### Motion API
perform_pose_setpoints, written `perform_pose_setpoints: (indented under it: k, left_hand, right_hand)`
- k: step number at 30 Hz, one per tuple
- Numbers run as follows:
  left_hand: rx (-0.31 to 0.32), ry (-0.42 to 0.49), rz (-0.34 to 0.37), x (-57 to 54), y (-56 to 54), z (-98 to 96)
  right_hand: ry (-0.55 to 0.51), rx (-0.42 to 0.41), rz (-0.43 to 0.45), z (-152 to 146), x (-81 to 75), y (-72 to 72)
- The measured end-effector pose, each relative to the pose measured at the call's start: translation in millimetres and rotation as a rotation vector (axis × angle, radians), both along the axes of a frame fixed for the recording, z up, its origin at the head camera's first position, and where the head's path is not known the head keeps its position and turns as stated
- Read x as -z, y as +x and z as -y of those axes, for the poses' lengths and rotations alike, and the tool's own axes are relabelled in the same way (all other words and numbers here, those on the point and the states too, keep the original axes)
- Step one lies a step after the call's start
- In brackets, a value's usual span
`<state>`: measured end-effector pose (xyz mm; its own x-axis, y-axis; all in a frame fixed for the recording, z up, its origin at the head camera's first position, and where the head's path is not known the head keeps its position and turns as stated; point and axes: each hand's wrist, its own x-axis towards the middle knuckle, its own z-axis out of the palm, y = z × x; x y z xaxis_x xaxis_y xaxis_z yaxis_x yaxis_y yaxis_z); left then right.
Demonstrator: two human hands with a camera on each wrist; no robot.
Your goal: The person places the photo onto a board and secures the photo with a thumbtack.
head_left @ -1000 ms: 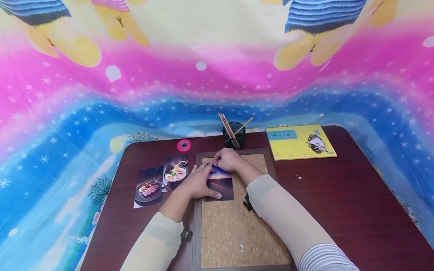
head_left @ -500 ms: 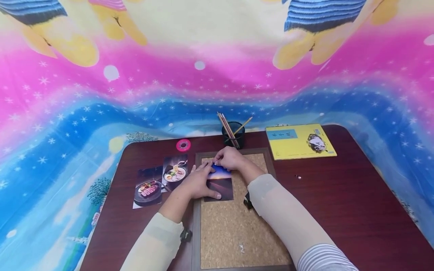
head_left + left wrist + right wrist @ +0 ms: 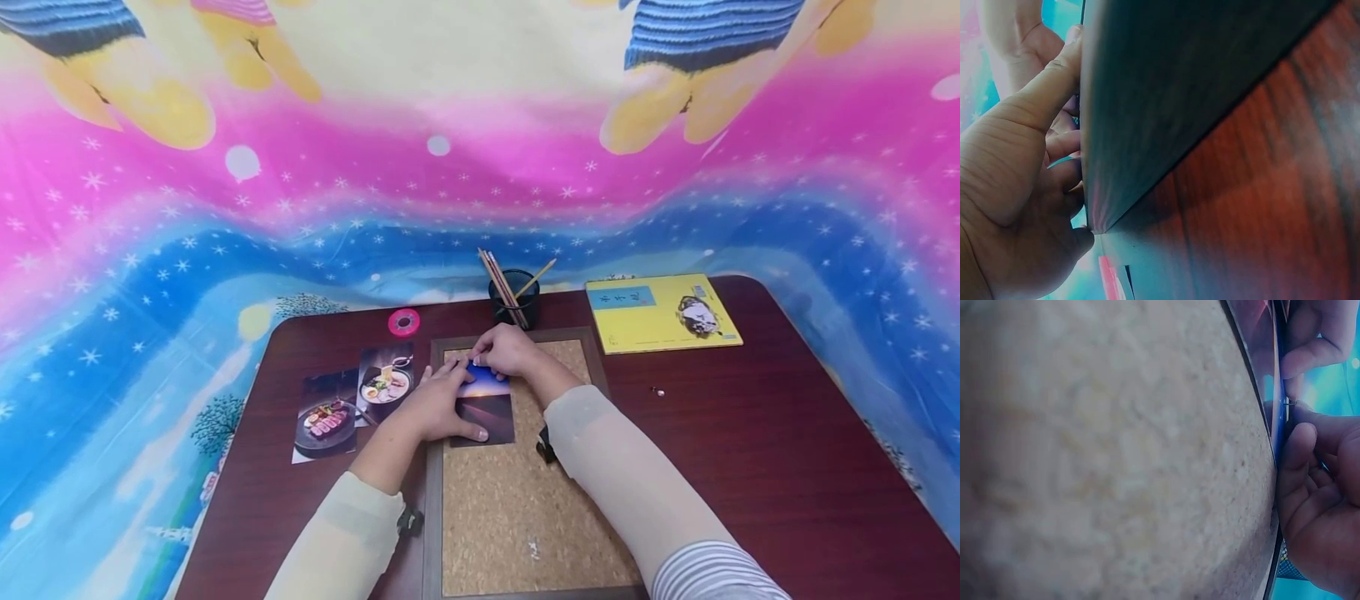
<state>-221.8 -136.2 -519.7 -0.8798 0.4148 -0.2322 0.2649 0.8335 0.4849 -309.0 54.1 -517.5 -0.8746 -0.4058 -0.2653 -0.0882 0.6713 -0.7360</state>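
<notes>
photo (image 3: 492,403): blue-over-dark, flat | cork board (image 3: 517,508): brown-framed, under photo | pin (image 3: 1290,404): right hand (image 3: 506,352) pinches

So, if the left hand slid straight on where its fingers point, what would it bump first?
Probably the right hand: its fingertips, pinching a small pin, look just ahead of the left hand. Depth is unclear, so it might brush the pin first.
</notes>
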Motion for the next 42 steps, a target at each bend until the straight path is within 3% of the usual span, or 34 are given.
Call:
perform_pose_setpoints:
  k: [9, 16, 25, 34, 42]
  left_hand:
    - [-0.009, -0.011, 0.0, 2.1, -1.3, -0.1]
    - [0.01, -0.015, -0.01, 1.5, -2.1, -1.7]
    - [-0.001, -0.02, -0.01, 4.1, -1.7, -1.0]
    - [0.039, 0.0, -0.03, 0.5, -3.1, -2.7]
    - [0.055, -0.012, -0.028, -4.1, 2.2, 0.3]
  right_hand:
    - [0.021, 0.013, -0.01, 3.3, -1.4, 0.8]
    - [0.094, 0.001, -0.078, 8.6, -0.3, 1.3]
    - [0.071, 0.006, -0.079, 8.5, 3.4, 0.8]
    - [0.054, -0.025, -0.045, -4.4, -1.3, 0.2]
    - [0.039, -0.059, -0.124, -31.5, -9.4, 10.0]
